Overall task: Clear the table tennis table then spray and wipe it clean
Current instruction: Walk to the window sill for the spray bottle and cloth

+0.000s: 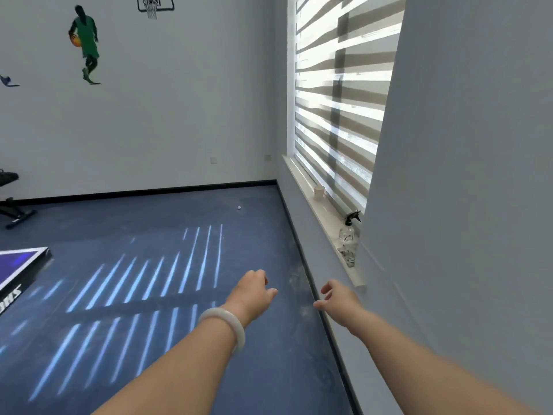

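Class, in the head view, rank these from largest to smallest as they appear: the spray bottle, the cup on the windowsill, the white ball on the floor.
1. spray bottle
2. cup
3. white ball

The bottle is nearest, so true sizes stay unsure.

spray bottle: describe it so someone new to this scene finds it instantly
Start at the striped window blind on the right wall and drop to the white sill beneath it. The spray bottle stands at the sill's near end, clear-bodied with a black trigger head, unlike the small pale cup farther along.
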The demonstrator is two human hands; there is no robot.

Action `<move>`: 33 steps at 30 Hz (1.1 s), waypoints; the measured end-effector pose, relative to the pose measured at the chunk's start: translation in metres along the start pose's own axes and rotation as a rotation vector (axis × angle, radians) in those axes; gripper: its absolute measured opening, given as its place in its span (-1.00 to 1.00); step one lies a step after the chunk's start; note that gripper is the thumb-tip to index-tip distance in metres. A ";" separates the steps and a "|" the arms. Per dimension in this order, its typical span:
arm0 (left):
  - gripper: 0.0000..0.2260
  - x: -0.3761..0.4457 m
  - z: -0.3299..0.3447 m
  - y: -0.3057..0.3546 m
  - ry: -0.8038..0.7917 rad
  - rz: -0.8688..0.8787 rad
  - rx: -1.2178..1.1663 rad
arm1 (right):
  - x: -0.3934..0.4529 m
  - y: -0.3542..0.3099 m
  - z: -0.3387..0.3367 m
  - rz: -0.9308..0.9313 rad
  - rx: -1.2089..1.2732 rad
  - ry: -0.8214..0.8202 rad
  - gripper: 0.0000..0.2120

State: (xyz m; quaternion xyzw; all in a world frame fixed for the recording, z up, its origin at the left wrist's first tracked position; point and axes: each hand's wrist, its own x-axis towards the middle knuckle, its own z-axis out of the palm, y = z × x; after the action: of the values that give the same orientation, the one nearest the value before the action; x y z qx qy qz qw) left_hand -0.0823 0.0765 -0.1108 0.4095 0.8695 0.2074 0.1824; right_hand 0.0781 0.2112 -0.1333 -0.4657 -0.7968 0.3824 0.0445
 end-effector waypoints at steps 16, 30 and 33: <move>-0.71 0.360 0.031 0.027 -0.234 0.207 0.049 | 0.298 0.003 -0.031 0.299 0.159 0.132 -0.72; -0.64 0.560 0.105 0.060 -0.590 0.382 0.127 | 0.421 0.055 -0.015 0.732 0.426 0.372 -0.74; -0.66 0.578 0.129 0.063 -0.619 0.357 0.106 | 0.452 0.074 -0.013 0.731 0.396 0.377 -0.57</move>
State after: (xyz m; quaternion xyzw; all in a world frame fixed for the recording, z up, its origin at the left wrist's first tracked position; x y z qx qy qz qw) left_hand -0.3254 0.5950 -0.2730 0.6073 0.6973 0.0566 0.3765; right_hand -0.1185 0.5896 -0.3012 -0.7604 -0.4696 0.4266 0.1389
